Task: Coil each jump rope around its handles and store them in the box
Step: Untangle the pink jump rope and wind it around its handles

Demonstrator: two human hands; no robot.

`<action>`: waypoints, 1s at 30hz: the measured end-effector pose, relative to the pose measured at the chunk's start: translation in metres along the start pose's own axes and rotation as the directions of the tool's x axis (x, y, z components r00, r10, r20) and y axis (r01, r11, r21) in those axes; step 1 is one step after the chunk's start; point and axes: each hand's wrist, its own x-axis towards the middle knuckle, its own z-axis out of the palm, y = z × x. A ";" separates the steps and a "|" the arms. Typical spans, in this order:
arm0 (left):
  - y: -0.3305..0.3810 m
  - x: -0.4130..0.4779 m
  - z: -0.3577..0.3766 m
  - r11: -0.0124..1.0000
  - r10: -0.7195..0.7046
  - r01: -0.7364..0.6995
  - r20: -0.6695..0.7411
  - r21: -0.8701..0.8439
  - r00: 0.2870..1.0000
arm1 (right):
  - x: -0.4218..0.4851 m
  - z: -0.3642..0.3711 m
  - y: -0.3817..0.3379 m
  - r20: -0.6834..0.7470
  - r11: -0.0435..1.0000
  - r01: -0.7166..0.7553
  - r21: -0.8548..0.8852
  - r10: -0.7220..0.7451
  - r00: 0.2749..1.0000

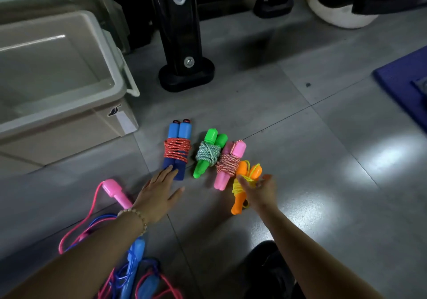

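Grey floor (300,183): left hand (159,192), fingers spread, is touching the near end of blue bundle (177,148), which is lying lengthwise up-frame; right hand (261,190) is hovering open-fingered over orange bundle (237,204).

Blue handles (179,131) at the left grip (157,194) wear orange-red, white-flecked rope (177,149). Orange handles (236,204) at the right grip (261,190) carry yellow cord (238,184).

Black bolted post (182,32) stands on tiled floor (300,160); blue mat (404,79) at right.

A grey tiled floor (288,137) bears a beige plastic box (120,67), a black stand foot (186,74), a blue mat (402,79), a loose pink-and-blue rope tangle (129,264), and rope-wound blue handles (176,146), green handles (209,153), pink handles (228,164), orange handles (240,197)
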 end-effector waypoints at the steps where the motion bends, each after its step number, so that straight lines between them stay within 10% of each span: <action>1: -0.003 -0.004 -0.002 1.000 0.000 0.000 -0.017 -0.025 1.000 | -0.001 0.000 -0.004 -0.037 0.995 0.052 -0.090 -0.056 0.998; 9: -0.074 -0.069 -0.017 0.964 -0.194 0.168 -0.114 -0.207 0.974 | -0.040 0.049 -0.083 0.149 0.831 0.544 -0.114 -0.527 0.837; 15: -0.154 -0.123 -0.007 0.874 -0.411 0.333 -0.172 -0.355 0.895 | -0.106 0.145 -0.064 0.583 0.877 0.474 -0.077 -0.346 0.735; 23: -0.160 -0.137 -0.005 0.704 -0.434 0.440 0.153 -0.557 0.888 | -0.140 0.211 -0.065 0.569 0.834 0.481 -0.269 -0.265 0.778; 30: -0.147 -0.134 -0.009 0.641 -0.414 0.370 0.103 -0.672 0.904 | -0.167 0.226 -0.090 0.649 0.764 0.528 -0.372 -0.193 0.736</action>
